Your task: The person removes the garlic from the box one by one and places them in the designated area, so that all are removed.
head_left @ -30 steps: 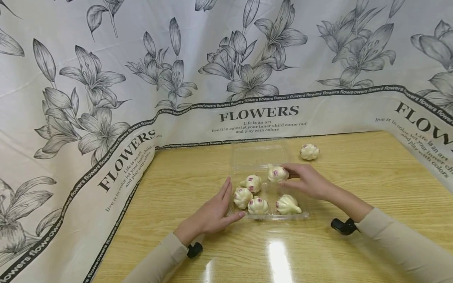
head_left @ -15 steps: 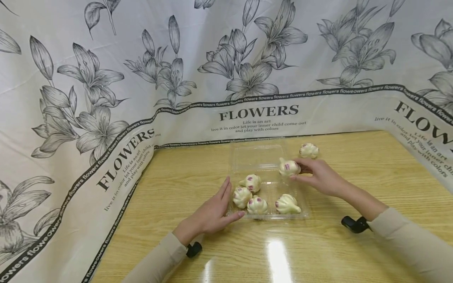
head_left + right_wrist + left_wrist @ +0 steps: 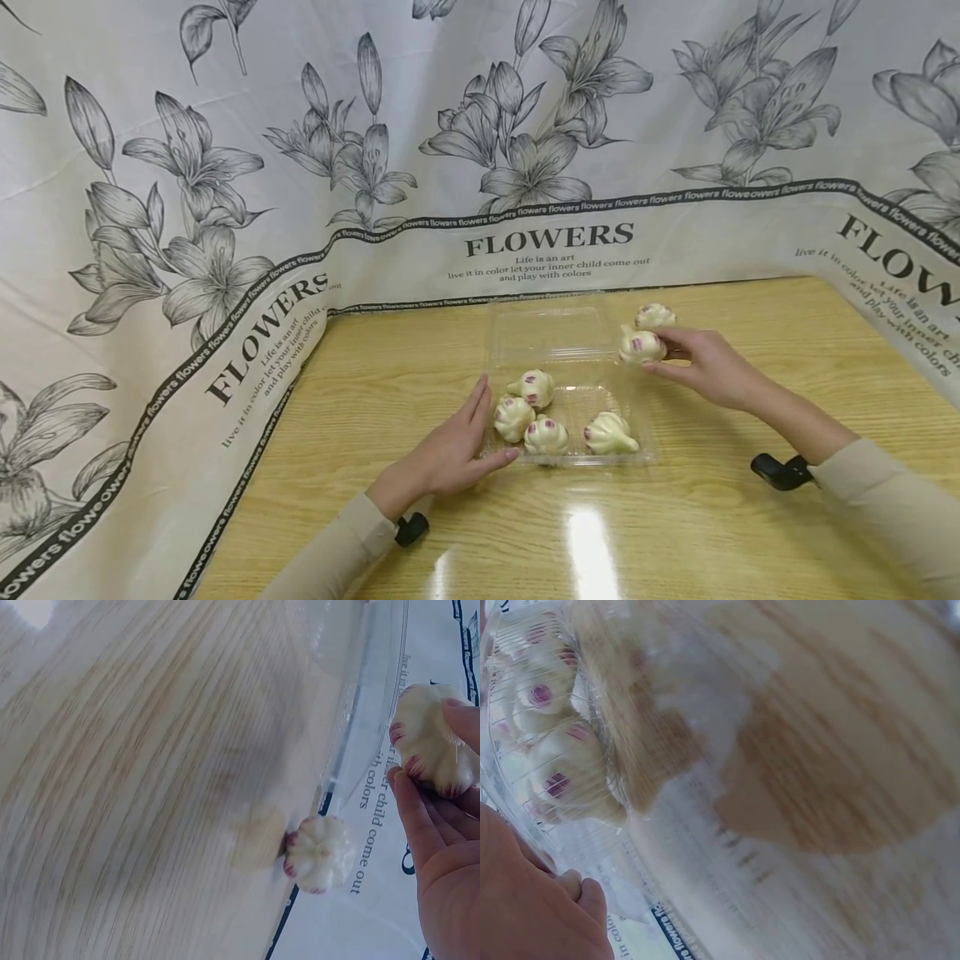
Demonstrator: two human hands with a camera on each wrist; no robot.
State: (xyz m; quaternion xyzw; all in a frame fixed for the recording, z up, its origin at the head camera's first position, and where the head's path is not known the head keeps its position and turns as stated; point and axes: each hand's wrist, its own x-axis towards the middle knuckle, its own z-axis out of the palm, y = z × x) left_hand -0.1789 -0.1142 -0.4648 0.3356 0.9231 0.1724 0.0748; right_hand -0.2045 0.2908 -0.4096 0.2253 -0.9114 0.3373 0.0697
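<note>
Inside clear container: four garlic bulbs, three clustered toward nine o'clock, one at four. Left hand spread at eight; right hand, at two, pinches another bulb.

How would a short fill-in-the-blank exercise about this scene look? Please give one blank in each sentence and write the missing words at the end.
1. The held garlic bulb is in the person's ____ hand.
2. Exactly ____ loose garlic bulbs lie inside the plastic box.
3. The lid of the box is not closed but ____.
4. On the cloth behind the table, the large word in capitals is ____.

Missing words: right; four; open; FLOWERS.
</note>
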